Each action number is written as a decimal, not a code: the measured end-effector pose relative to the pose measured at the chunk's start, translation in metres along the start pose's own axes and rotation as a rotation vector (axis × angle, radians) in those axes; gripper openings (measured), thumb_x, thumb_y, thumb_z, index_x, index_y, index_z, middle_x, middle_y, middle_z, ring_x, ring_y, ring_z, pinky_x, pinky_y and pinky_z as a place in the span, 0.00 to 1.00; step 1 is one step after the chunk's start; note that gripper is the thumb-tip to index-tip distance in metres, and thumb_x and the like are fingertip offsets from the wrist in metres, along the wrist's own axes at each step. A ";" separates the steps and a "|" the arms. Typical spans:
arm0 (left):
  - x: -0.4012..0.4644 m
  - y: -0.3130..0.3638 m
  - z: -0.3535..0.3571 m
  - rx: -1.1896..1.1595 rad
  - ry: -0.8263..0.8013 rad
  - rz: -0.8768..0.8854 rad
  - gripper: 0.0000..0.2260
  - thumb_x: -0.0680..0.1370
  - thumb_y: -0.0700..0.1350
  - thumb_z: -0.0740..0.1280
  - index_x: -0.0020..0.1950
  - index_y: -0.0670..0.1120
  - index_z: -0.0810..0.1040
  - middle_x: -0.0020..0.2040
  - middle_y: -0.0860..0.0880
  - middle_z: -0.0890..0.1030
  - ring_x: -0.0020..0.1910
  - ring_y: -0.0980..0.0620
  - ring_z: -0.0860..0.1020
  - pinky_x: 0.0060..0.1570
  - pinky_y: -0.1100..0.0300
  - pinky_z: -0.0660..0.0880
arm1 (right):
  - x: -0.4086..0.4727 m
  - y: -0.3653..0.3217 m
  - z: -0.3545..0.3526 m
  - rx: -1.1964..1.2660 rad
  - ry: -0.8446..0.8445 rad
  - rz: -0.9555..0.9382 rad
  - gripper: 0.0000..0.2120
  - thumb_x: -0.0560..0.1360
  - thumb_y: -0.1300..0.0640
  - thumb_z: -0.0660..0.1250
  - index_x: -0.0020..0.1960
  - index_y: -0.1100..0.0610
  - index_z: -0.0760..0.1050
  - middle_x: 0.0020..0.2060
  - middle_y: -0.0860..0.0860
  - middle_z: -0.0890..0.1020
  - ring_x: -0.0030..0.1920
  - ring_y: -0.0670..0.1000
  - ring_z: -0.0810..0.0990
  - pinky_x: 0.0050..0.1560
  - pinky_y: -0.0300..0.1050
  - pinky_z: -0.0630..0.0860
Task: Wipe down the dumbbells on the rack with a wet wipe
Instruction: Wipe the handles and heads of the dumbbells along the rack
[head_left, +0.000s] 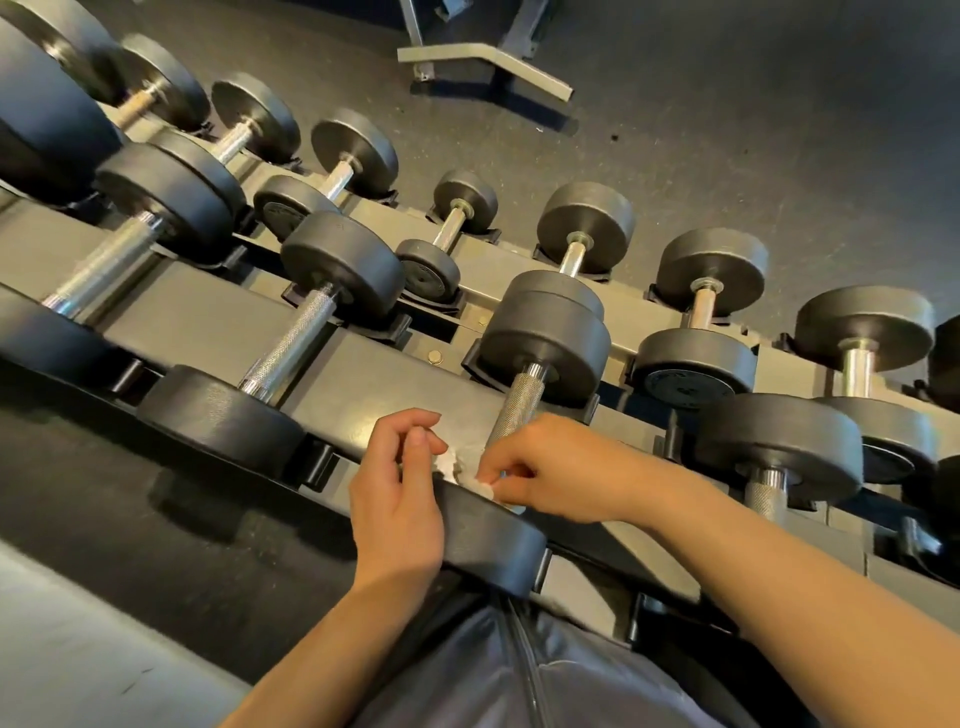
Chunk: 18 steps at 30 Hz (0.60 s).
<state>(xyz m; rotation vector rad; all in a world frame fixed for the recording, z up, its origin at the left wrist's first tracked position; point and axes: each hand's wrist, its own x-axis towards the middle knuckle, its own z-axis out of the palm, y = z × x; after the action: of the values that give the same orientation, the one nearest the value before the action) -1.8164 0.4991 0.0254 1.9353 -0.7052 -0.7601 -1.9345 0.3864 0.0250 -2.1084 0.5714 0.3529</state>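
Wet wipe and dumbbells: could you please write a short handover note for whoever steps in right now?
Left hand: pinches one end of the wet wipe.
Right hand: pinches the other end.
The wipe is bunched between both hands, just above the near head of the front-row dumbbell, by its knurled handle.
Done: cannot tell which dumbbells are already wiped.
Left: spread the wipe, wipe this dumbbell, then the others on the rack.

I'm seeing dumbbells (540, 338) crowding the rack (363, 384) w/ narrow gaps btwn; floor (727, 130) beyond lying open.
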 end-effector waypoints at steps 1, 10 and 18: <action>0.000 0.000 0.000 -0.003 -0.006 -0.004 0.13 0.83 0.38 0.57 0.49 0.54 0.75 0.40 0.51 0.77 0.42 0.65 0.75 0.42 0.77 0.67 | -0.001 0.001 0.004 -0.049 0.059 0.034 0.09 0.77 0.54 0.64 0.54 0.50 0.80 0.46 0.48 0.83 0.45 0.49 0.79 0.48 0.46 0.75; 0.000 0.001 -0.001 0.001 -0.037 0.001 0.14 0.83 0.39 0.56 0.48 0.56 0.75 0.40 0.53 0.78 0.43 0.64 0.75 0.45 0.76 0.68 | 0.019 0.008 -0.031 -0.788 0.304 0.124 0.11 0.78 0.61 0.60 0.60 0.58 0.69 0.50 0.54 0.77 0.45 0.55 0.79 0.33 0.46 0.68; 0.001 -0.006 0.001 0.036 0.005 0.046 0.13 0.83 0.41 0.57 0.48 0.56 0.76 0.39 0.53 0.78 0.43 0.62 0.76 0.42 0.76 0.67 | 0.018 0.012 -0.014 -0.500 0.212 0.066 0.18 0.80 0.44 0.52 0.57 0.52 0.74 0.46 0.49 0.75 0.45 0.50 0.76 0.42 0.44 0.72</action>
<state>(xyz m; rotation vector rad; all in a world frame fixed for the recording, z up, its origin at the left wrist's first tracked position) -1.8152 0.5008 0.0193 1.9464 -0.7624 -0.7179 -1.9247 0.3641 0.0163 -2.6343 0.7349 0.3357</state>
